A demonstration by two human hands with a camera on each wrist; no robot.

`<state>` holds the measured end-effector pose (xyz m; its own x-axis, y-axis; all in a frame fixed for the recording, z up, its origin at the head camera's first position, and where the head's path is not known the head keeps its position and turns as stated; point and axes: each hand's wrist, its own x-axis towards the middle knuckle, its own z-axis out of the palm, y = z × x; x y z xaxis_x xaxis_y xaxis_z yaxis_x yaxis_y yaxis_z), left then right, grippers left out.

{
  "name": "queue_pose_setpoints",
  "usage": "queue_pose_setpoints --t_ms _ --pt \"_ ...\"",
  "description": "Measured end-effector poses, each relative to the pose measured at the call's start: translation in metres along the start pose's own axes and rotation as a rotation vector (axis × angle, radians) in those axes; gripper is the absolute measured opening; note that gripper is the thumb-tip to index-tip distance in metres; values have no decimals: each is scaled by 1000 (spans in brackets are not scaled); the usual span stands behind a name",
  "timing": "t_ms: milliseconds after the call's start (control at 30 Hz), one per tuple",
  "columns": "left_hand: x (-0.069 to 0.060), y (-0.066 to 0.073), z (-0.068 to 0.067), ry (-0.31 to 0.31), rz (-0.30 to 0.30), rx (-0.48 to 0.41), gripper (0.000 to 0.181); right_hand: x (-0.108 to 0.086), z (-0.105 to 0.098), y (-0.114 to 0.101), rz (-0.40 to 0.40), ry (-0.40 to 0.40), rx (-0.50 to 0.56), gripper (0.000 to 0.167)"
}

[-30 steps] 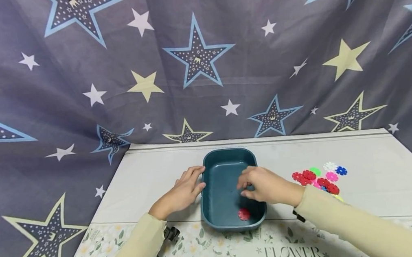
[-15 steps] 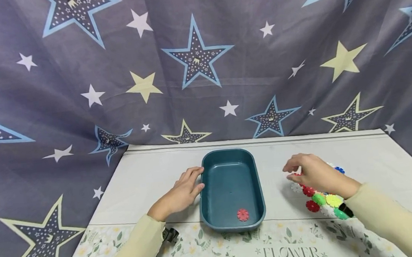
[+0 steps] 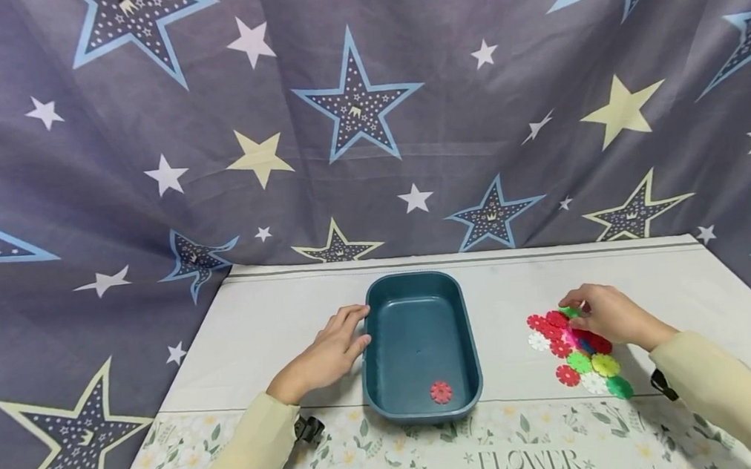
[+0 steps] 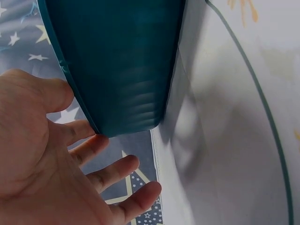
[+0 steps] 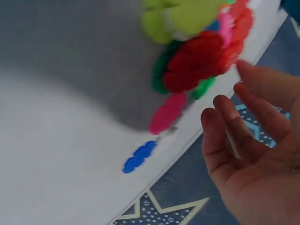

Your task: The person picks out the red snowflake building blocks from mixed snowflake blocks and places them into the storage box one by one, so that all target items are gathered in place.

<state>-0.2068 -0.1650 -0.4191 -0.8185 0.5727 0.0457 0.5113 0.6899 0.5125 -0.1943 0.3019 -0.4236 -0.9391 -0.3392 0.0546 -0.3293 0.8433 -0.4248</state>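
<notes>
Left hand (image 3: 322,354) spread against bin (image 3: 417,331); right hand (image 3: 613,314), fingers parted, apparently holding nothing, over discs (image 3: 579,363) piled on bench (image 3: 498,298). Discs likely light, stiff, slippery; pinch one by its notched edge.

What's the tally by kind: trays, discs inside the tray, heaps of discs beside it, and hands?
Blue-green tray: 1
Red disc inside it: 1
Disc heap (overlapping, too hidden to count singly): 1
Hands (left hand, right hand): 2
Total: 5
</notes>
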Motion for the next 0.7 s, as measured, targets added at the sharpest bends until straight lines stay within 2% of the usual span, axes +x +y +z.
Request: queue_pose_setpoints --t_ms 167,367,433,700 --pt "0 0 0 -2 -6 -6 52 8 6 6 25 -54 15 34" --pt "0 2 -1 -3 -19 -21 52 12 9 6 17 -9 28 17" --pt "0 1 0 0 -30 -11 52 14 9 4 7 13 30 16" --pt "0 -1 1 10 -41 10 51 18 3 -14 -116 65 32 19"
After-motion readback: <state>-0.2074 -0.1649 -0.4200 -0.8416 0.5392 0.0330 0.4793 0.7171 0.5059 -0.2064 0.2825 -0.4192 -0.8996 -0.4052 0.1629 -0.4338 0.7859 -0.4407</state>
